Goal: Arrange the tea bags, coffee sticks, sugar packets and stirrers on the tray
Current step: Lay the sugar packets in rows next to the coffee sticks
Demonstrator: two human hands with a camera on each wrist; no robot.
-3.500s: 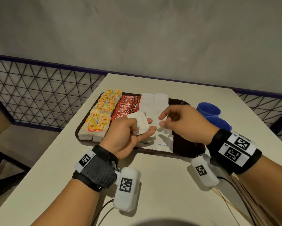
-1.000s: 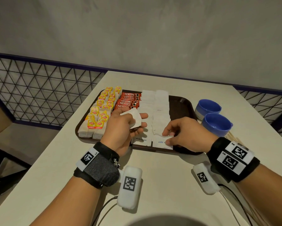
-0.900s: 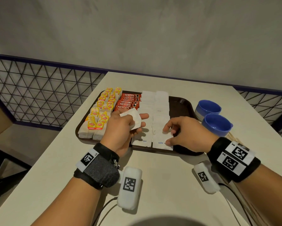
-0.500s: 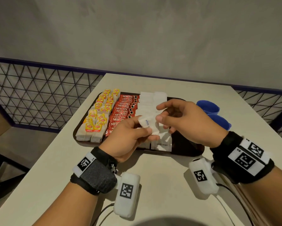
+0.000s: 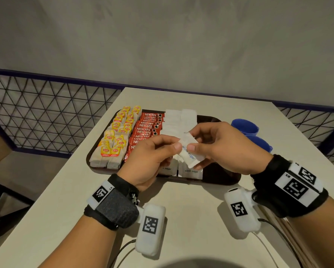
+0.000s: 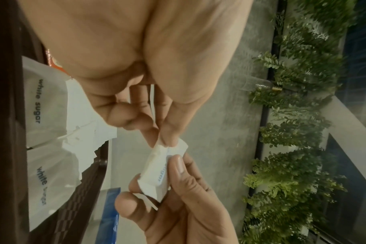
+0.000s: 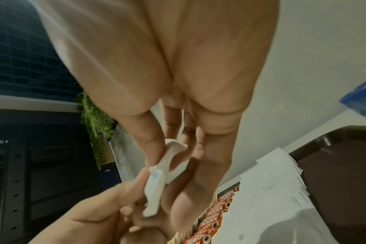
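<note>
A dark brown tray (image 5: pixel 222 176) holds Lipton tea bags (image 5: pixel 114 144) on the left, red Nescafe coffee sticks (image 5: pixel 146 126) beside them, and two columns of white sugar packets (image 5: pixel 191 171). Above the tray's front, both hands hold one white sugar packet (image 5: pixel 189 153). My left hand (image 5: pixel 170 149) pinches its left end with thumb and finger. My right hand (image 5: pixel 196 149) grips it with the thumb on top and fingers beneath. The left wrist view shows the same packet (image 6: pixel 155 173), and so does the right wrist view (image 7: pixel 157 183). Wooden stirrers (image 5: pixel 272 223) lie under my right forearm.
Two blue cups (image 5: pixel 245 126) stand right of the tray. The tray's right strip (image 5: pixel 216 171) is bare. A black mesh railing (image 5: pixel 46 117) runs along the table's left and far sides. Cables trail from the wrist cameras across the near table.
My right hand left the front packet of the right sugar column and rose to meet my left hand. Both hands now hold one packet above the tray.
</note>
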